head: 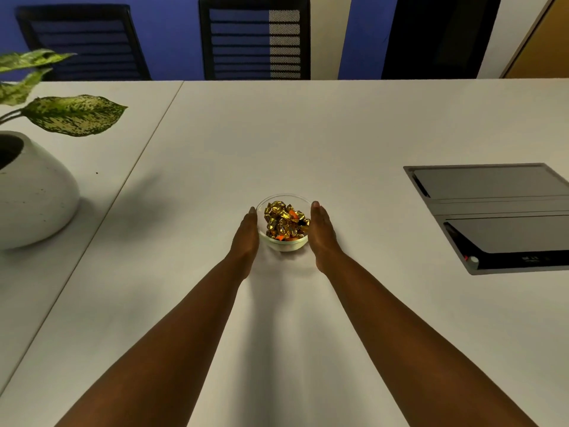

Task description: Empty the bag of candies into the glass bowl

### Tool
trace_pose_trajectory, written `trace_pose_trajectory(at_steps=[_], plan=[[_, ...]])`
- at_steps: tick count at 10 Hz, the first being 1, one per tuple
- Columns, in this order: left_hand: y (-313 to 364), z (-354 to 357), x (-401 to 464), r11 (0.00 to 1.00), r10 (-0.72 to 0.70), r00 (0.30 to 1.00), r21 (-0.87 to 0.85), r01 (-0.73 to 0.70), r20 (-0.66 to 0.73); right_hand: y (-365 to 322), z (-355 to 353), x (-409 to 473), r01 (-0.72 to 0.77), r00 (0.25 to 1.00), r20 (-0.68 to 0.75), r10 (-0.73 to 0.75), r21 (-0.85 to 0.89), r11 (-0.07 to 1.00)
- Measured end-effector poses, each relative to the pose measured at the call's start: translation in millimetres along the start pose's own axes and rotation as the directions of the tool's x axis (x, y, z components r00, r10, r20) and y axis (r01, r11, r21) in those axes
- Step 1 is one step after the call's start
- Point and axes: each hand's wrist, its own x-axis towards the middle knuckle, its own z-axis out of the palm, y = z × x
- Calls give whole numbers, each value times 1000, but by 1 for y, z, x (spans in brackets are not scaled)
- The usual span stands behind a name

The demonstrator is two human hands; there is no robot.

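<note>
A small glass bowl (288,245) stands in the middle of the white table, filled with gold-wrapped candies (284,221) and a few orange ones. My left hand (246,238) lies flat against the bowl's left side, fingers straight and together. My right hand (321,234) presses the bowl's right side the same way. The two hands cup the bowl between them. No candy bag is in view.
A white round pot (34,195) with a speckled green plant (74,114) stands at the left. A grey cable hatch (498,217) is set into the table (308,134) at the right. Dark chairs (255,38) stand beyond the far edge.
</note>
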Motion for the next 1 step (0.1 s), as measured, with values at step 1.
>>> trace_pose_trajectory(at_steps=[1], plan=[[5, -9, -7, 968, 100, 987, 243, -67, -124, -12, -7, -9, 8, 999, -32, -11, -119, 993]])
